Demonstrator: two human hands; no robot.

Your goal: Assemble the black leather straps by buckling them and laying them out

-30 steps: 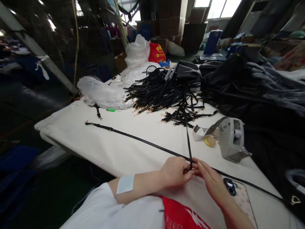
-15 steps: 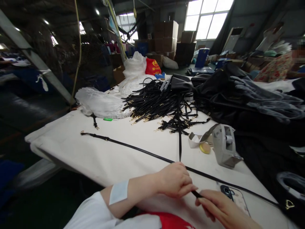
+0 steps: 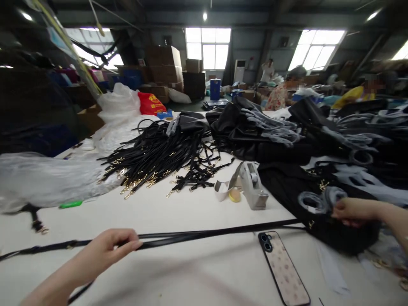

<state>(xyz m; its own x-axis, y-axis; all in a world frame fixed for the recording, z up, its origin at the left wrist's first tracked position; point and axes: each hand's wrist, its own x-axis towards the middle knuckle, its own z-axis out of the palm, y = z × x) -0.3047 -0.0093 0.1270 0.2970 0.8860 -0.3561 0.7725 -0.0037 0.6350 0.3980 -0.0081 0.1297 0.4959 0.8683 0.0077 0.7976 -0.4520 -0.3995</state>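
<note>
Long black straps point(image 3: 204, 233) stretch across the white table, running rightward to a black bag point(image 3: 350, 231). My left hand point(image 3: 111, 250) pinches them at the left, slightly above the tabletop. At the right, my right hand point(image 3: 353, 211) has its fingers closed at the black bag, beside wrapped grey-white rings point(image 3: 314, 202); what its fingertips hold is too small to tell. A phone in a patterned case point(image 3: 285, 267) lies below the straps.
Behind lies a heap of black straps with gold clasps point(image 3: 153, 157). A tape dispenser point(image 3: 254, 187) stands mid-table. Clear plastic bags point(image 3: 54, 176) lie left, black bags point(image 3: 255, 131) at the back. People point(image 3: 277, 95) are in the background.
The view has swung right. My hands, close together before, are now far apart, the right one at the black bag. The phone, partly covered earlier, shows fully.
</note>
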